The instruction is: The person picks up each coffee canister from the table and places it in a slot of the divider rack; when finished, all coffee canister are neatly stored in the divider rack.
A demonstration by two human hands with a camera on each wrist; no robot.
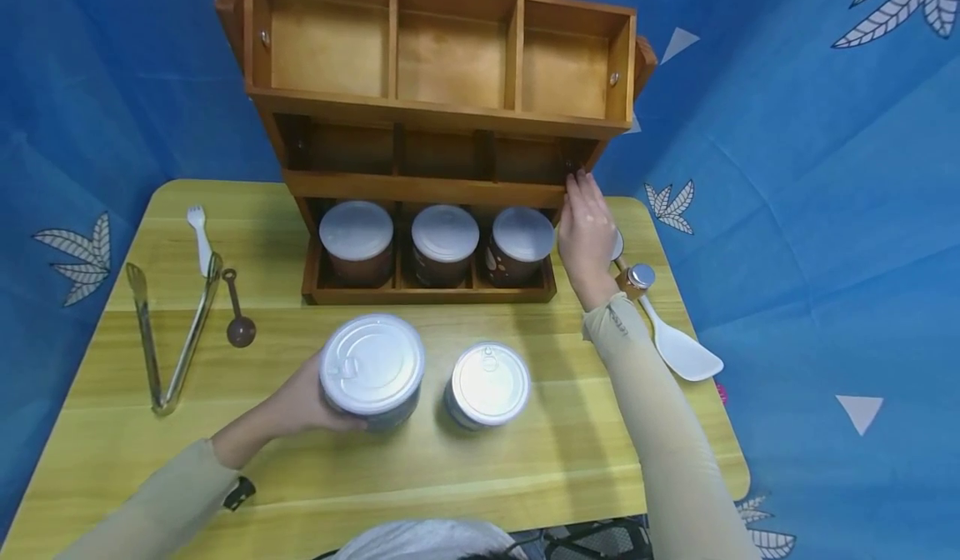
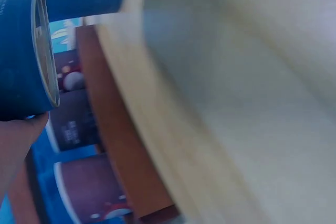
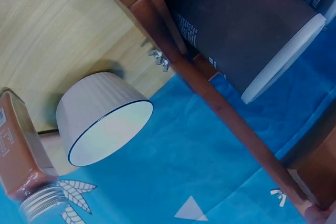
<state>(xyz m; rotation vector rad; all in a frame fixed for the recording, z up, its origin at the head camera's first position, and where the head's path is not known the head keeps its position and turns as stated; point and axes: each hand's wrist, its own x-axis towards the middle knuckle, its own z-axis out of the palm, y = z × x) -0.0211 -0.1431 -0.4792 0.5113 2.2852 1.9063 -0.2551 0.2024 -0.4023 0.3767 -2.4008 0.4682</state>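
Note:
My left hand (image 1: 318,397) grips a large blue can (image 1: 375,368) with a whitish lid from its left side. In the left wrist view, the silver bottom of this can (image 2: 21,51) shows, lifted off the table. A smaller blue can (image 1: 487,385) stands upright on the table just right of it. My right hand (image 1: 588,239) touches the right end of the wooden rack (image 1: 431,296), fingers stretched toward the middle shelf's corner. In the right wrist view, only a bit of fingertip (image 3: 317,216) shows against the rack's side. Three brown canisters (image 1: 447,235) with pale lids fill the bottom shelf.
Metal tongs (image 1: 183,360), a white fork (image 1: 201,239) and a brown measuring spoon (image 1: 238,327) lie at the left. At the right are a white spatula (image 1: 686,352), a silver-capped jar (image 3: 23,156) and a white ribbed cup (image 3: 102,119). Blue cloth (image 1: 810,210) hangs around the table.

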